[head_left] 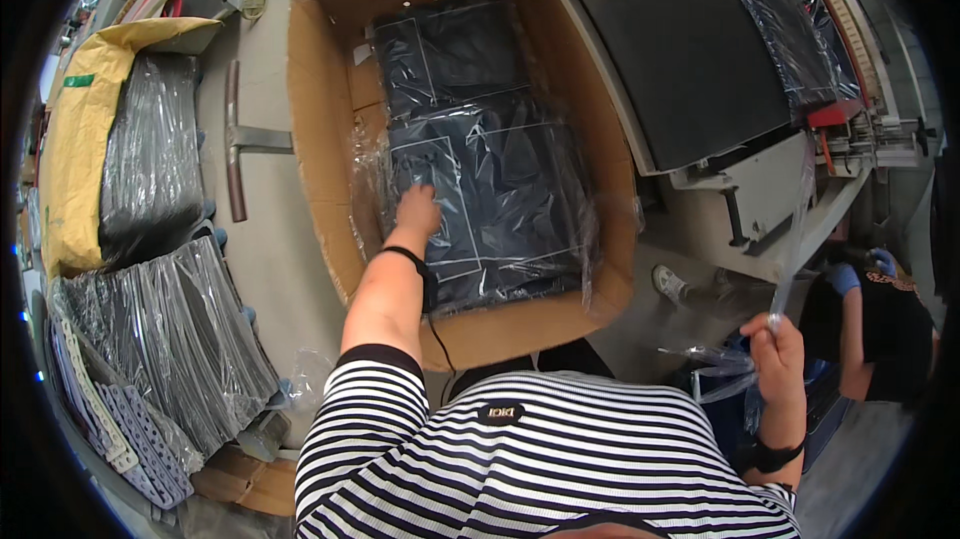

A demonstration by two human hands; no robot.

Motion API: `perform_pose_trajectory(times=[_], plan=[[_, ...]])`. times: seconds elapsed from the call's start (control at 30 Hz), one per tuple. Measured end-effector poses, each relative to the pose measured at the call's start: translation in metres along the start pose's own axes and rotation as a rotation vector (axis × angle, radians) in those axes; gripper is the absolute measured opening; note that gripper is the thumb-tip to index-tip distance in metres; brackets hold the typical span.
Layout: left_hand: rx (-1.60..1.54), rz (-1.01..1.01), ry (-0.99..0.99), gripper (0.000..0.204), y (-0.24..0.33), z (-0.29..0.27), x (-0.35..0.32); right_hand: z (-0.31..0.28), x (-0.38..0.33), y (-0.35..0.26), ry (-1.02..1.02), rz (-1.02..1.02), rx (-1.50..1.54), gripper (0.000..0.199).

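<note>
Inside the open cardboard box [325,194] in front of me lie flat dark bundles in clear plastic, with pale lines showing through the wrap. My left hand [420,209] reaches in and rests on the nearer wrapped bundle [520,204], at its left side. Its fingers are curled together; what they pinch, if anything, is hidden. A second wrapped bundle [460,49] sits farther back in the box. Out to the right, my right hand [775,349] is closed on a clear plastic strip [792,269] that runs upward toward the machine, while crumpled film hangs beside the hand.
Right of the box stands a machine with a dark belt [670,39], a wrapped dark bundle [780,34] on it. A co-worker with blue gloves [845,279] is at the far right. On the left are a yellow sack [85,129] and stacked wrapped bundles [180,339].
</note>
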State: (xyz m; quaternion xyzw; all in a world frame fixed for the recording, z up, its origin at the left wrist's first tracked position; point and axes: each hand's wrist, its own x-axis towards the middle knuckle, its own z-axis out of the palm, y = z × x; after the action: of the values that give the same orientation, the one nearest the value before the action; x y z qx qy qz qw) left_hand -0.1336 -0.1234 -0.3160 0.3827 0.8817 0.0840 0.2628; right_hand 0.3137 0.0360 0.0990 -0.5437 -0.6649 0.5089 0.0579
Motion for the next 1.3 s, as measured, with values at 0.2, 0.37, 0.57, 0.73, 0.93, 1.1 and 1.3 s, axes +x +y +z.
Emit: perform_pose_trajectory(times=[0.2, 0.37, 0.57, 0.73, 0.93, 1.1, 1.3], plan=[[0.074, 0.175, 0.024, 0.04, 0.03, -0.002, 0.179, 0.023, 0.045, 0.051, -0.34, -0.45, -0.555, 0.013], [0.127, 0.072, -0.198, 0.06, 0.041, 0.023, 0.274, 0.073, 0.084, 0.119, -0.49, -0.167, -0.562, 0.016], [0.17, -0.111, -0.383, 0.086, 0.028, 0.053, 0.304, 0.082, 0.106, 0.161, -0.52, -0.095, -0.414, 0.009], [0.142, -0.112, -0.547, 0.091, 0.012, 0.032, 0.294, 0.085, 0.12, 0.173, -0.584, -0.107, -0.31, 0.017], [0.373, 0.372, -0.392, 0.086, 0.091, 0.014, 0.128, 0.086, 0.124, 0.162, -0.481, -0.168, -0.217, 0.015], [0.379, 0.055, -0.248, 0.088, 0.059, 0.021, 0.133, 0.083, 0.126, 0.146, -0.549, -0.178, -0.256, 0.015], [0.3, 0.01, -0.422, 0.095, 0.012, 0.028, 0.188, 0.083, 0.127, 0.146, -0.566, -0.194, -0.284, 0.018]])
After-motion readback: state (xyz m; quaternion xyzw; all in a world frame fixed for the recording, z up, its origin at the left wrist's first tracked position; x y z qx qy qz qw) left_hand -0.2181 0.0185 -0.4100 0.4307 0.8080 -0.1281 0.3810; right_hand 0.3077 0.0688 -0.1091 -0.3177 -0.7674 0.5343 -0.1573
